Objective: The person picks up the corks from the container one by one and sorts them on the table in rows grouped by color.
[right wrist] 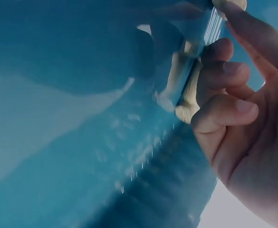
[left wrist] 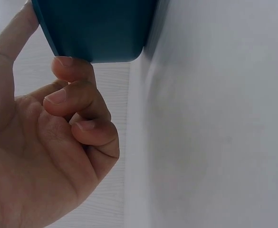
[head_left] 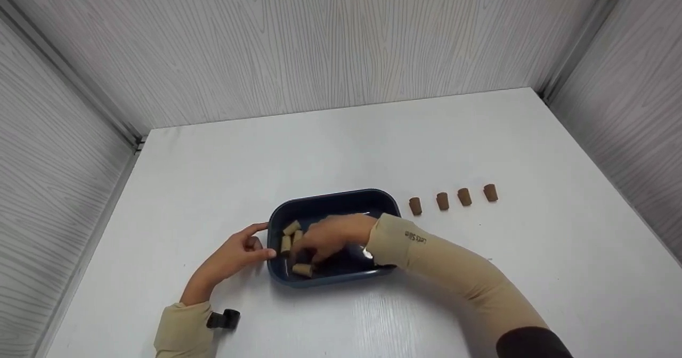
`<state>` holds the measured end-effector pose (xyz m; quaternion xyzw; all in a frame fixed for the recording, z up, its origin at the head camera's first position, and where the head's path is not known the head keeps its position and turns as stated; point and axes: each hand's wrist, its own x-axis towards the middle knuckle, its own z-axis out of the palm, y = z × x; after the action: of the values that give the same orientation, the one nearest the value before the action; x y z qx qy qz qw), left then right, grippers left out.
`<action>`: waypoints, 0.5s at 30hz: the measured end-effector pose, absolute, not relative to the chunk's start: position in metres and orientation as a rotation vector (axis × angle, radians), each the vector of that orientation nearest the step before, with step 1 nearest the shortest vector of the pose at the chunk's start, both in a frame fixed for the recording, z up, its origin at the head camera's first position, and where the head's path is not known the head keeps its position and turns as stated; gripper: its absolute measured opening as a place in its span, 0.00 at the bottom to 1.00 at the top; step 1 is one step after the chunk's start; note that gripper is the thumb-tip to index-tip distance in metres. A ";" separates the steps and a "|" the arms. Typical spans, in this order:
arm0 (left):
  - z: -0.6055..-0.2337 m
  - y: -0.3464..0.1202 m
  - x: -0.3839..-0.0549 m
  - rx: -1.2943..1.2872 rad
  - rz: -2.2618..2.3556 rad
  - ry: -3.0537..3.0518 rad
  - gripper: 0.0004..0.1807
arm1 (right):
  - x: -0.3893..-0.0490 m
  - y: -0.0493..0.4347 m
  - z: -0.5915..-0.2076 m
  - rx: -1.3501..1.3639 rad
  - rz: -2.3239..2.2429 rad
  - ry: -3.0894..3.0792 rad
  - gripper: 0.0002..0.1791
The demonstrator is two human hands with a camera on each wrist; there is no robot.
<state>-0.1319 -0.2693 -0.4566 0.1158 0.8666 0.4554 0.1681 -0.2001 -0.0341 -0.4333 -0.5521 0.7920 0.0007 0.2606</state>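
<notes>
**Dark blue tray (head_left: 341, 279) being held at one end and reached into**

Behind the tray, the whole scene is being closed off by a pale wood-grained back wall (head_left: 341, 38). To the tray's left and right, the space is being bounded by a left panel (head_left: 53, 139) and a right panel (head_left: 628, 97) with the same grain. The tray itself is being supported by a white table (head_left: 341, 150).

The tray's front right part is being crossed by a beige right sleeve (head_left: 458, 267), on which small dark lettering is being shown. In front of the tray and to its left, part of a beige left sleeve (head_left: 184, 331) is being shown.

The tray's left end is being grasped by the left hand (head_left: 229, 257), with the thumb being set on the rim and curled fingers being pressed to the outer wall. Inside the tray, towards its left half, the right hand (head_left: 330, 235) is being held with several fingers bent. A tan cork is being touched at a fingertip; whether it is being gripped cannot be told.

Near the tray's front left corner, a small black device (head_left: 224, 319) is being worn beside the left sleeve.

Inside the tray's left half, at least four tan corks (head_left: 286, 245) are being held. Right of the tray, four brown corks (head_left: 443, 201) are being displayed in a spaced row.
</notes>
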 end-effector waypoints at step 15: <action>-0.454 -0.271 -0.132 0.317 1.327 2.445 0.37 | -0.218 0.031 -0.361 -1.463 -0.381 2.336 0.21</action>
<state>-0.1324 -0.2710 -0.4541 0.1114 0.8605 0.4671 0.1700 -0.2181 0.0305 -0.3608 -0.5175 0.8259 -0.1347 0.1786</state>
